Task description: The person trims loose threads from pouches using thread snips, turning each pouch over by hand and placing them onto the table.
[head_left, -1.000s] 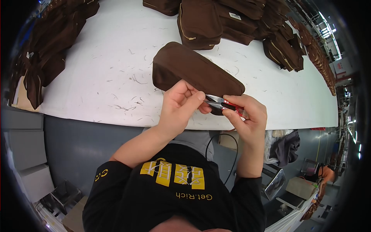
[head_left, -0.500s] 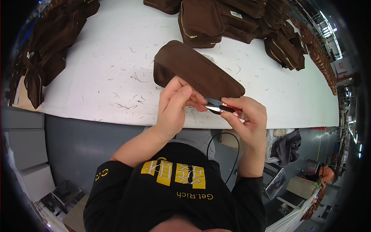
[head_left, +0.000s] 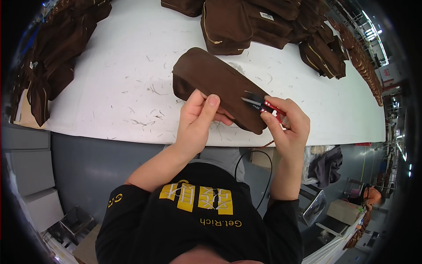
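Take the brown case as the centre of the clock, with 12 o'clock pointing away from you. At 6 o'clock, your black shirt carries one line of yellow lettering, "Get.Rich", upside down in view, plus yellow panels with white characters. The sleeve mark is only partly visible.

Your left hand, at 7 o'clock, grasps the near edge of the brown case between thumb and fingers. Your right hand, at 4 o'clock, is clenched on one pair of red-handled snips. The blades stand apart, above the right end of the case; the blade print is too small to read.

The case count at your hands is one; it lies aslant, over the near part of the white table. Thread scraps lie mainly at 8 to 10 o'clock, too many to count.

Two piles of brown cases are stationed farther out: the left pile at 9 to 10 o'clock and the right pile at 12 to 2 o'clock. One white label on the right pile bears dark print, illegible here. At 4 o'clock, off the table, note one dark grey cloth and, beyond it, one person in orange.
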Available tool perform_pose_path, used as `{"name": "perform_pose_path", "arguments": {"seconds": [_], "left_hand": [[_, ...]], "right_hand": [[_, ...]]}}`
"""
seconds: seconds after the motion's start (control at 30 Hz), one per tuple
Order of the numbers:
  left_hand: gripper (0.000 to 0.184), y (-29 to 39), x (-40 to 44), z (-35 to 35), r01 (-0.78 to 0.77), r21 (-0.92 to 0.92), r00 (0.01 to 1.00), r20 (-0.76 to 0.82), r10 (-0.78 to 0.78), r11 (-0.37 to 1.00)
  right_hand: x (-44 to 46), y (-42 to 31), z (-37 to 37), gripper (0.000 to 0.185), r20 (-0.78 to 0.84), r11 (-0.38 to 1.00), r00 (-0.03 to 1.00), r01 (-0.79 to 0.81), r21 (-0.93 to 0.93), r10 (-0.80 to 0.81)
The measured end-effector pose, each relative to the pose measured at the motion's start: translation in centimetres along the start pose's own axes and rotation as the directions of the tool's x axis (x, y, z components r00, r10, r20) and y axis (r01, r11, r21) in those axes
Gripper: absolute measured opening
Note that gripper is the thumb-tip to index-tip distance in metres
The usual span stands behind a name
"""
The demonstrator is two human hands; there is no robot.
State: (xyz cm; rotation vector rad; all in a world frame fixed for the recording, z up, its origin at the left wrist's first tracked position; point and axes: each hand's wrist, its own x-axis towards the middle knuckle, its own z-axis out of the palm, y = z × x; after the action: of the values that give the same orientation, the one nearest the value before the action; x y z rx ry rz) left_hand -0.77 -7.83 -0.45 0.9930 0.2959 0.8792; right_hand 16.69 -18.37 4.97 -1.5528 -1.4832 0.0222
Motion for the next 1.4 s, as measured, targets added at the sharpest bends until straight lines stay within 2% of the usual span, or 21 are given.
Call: {"name": "perform_pose_path", "arguments": {"seconds": [0.07, 0.2, 0.37, 0.5, 0.6, 0.67, 0.73, 0.8, 0.87, 0.9, 1.0, 1.03, 1.07, 1.13, 1.17, 1.27, 1.3, 1.37, 1.4], "left_hand": [[0.025, -0.1, 0.0, -0.3, -0.007, -0.010, 1.000, 0.018, 0.007, 1.000], [0.026, -0.1, 0.0, 0.0, -0.008, -0.056, 1.000, 0.007, 0.008, 0.998], [0.027, -0.2, 0.0, -0.5, -0.003, -0.078, 1.000, 0.026, 0.005, 0.997], [0.026, -0.1, 0.0, -0.6, -0.001, -0.014, 0.999, 0.036, 0.001, 1.000], [0.026, -0.1, -0.1, -0.5, -0.021, 0.002, 0.999, 0.044, 0.021, 1.000], [0.026, -0.2, -0.2, -0.7, -0.044, 0.014, 0.997, 0.067, 0.043, 0.999], [0.024, -0.3, -0.2, -0.7, -0.046, 0.021, 0.997, 0.059, 0.045, 0.999], [0.021, -0.2, -0.2, -0.6, -0.039, 0.065, 0.998, 0.050, 0.035, 0.997], [0.018, 0.0, -0.4, -0.7, -0.020, 0.143, 0.999, 0.043, 0.014, 0.990], [0.015, 0.1, -0.5, -0.8, 0.016, 0.126, 0.999, 0.037, -0.021, 0.992], [0.013, -0.4, -1.3, -2.5, -0.174, 0.377, 0.979, -0.029, 0.199, 0.910], [0.014, -0.6, -1.4, -3.5, -0.296, 0.405, 0.935, -0.062, 0.349, 0.865], [0.017, -0.9, -1.1, -4.1, -0.368, 0.515, 0.877, -0.085, 0.473, 0.774], [0.025, -0.4, -0.2, -4.7, -0.438, 0.715, 0.716, -0.089, 0.692, 0.545], [0.046, -1.3, -0.7, -6.2, -0.346, 0.695, 0.788, -0.148, 0.597, 0.630], [0.055, 0.3, -0.5, -5.6, -0.230, 0.713, 0.868, -0.157, 0.470, 0.663], [0.057, 0.7, -0.6, -5.1, -0.216, 0.584, 0.912, -0.166, 0.376, 0.782], [0.062, 1.5, -0.4, -3.8, -0.146, 0.283, 0.975, -0.119, 0.186, 0.948], [0.065, 1.6, 0.1, -3.2, -0.087, 0.121, 0.994, -0.056, 0.095, 0.989]], "right_hand": [[0.6, -0.9, -0.6, 0.031, 0.100, 0.994, 0.991, 0.093, -0.059, -0.087], [1.7, -1.5, -0.5, 0.033, 0.142, 0.975, 0.975, 0.189, -0.115, -0.172], [2.3, -1.9, -0.6, 0.032, 0.216, 0.964, 0.961, 0.209, -0.164, -0.172], [2.1, -1.6, -0.9, 0.033, 0.218, 0.964, 0.963, 0.197, -0.176, -0.157], [1.7, -1.7, -2.1, 0.032, 0.277, 0.985, 0.957, 0.123, -0.122, -0.085], [0.7, -0.7, -2.2, 0.031, 0.136, 0.997, 0.990, -0.056, 0.061, 0.048], [-0.4, 0.2, -1.8, 0.029, 0.049, 0.952, 0.975, -0.223, 0.210, 0.218], [-1.2, 0.9, -1.3, 0.025, 0.018, 0.867, 0.915, -0.389, 0.313, 0.404], [-1.5, 2.0, -0.7, 0.018, 0.096, 0.795, 0.889, -0.445, 0.412, 0.448], [-1.6, 2.5, -0.4, 0.015, 0.135, 0.755, 0.875, -0.472, 0.455, 0.465], [-1.6, 3.4, -0.2, 0.010, 0.164, 0.687, 0.860, -0.489, 0.537, 0.484], [-1.9, 4.0, -0.2, 0.010, 0.160, 0.675, 0.858, -0.487, 0.554, 0.488], [-2.1, 4.7, -0.2, 0.010, 0.156, 0.662, 0.855, -0.486, 0.571, 0.494], [-2.5, 6.2, -0.4, 0.009, 0.161, 0.587, 0.852, -0.468, 0.660, 0.499], [-2.6, 6.9, -0.4, 0.009, 0.167, 0.546, 0.851, -0.457, 0.702, 0.498], [-3.0, 7.8, -0.2, 0.010, 0.135, 0.399, 0.835, -0.389, 0.830, 0.533], [-4.5, 11.5, -0.8, 0.016, 0.212, 0.257, 0.891, -0.331, 0.908, 0.401], [-4.6, 12.0, 0.0, 0.015, 0.156, 0.197, 0.889, -0.262, 0.945, 0.430], [-4.6, 12.0, 0.3, 0.014, 0.118, 0.174, 0.886, -0.215, 0.961, 0.448]]}}
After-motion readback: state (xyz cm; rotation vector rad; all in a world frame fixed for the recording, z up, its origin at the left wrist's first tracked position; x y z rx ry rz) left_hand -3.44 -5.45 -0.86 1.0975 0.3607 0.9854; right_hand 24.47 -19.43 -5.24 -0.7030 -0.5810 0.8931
